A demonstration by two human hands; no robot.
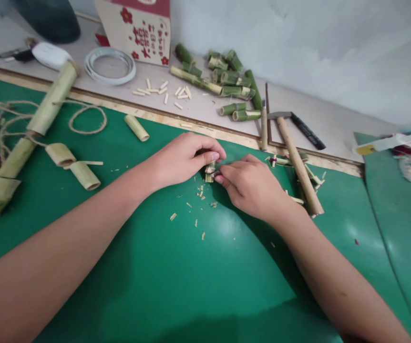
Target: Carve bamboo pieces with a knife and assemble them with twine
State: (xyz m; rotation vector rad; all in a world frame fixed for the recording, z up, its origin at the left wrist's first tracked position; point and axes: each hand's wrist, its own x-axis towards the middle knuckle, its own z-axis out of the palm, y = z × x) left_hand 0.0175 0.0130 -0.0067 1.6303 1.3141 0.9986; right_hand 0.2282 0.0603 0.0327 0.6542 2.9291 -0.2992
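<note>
Your left hand [182, 159] and right hand [251, 186] meet at centre, knuckles up, fingertips nearly touching. Both sets of fingers curl inward in a tight pinch. Both forearms extend forward, bare, converging from the lower corners

One view only, from a camera worn on the head. Looks forward and down across the green mat [191, 267] toward the far edge of the tabletop [205, 107] and the pale wall [334, 47] behind it. Sits close over the near edge, with both forearms running in from the bottom corners and the left hand [182, 157] and right hand [251, 186] meeting just above the middle of the frame. Leans a little, with the far edge sloping down from upper left to right. Bows straight lines toward the borders, as at the mat's right-hand seam. Crops the tabletop at its left and right ends.
</note>
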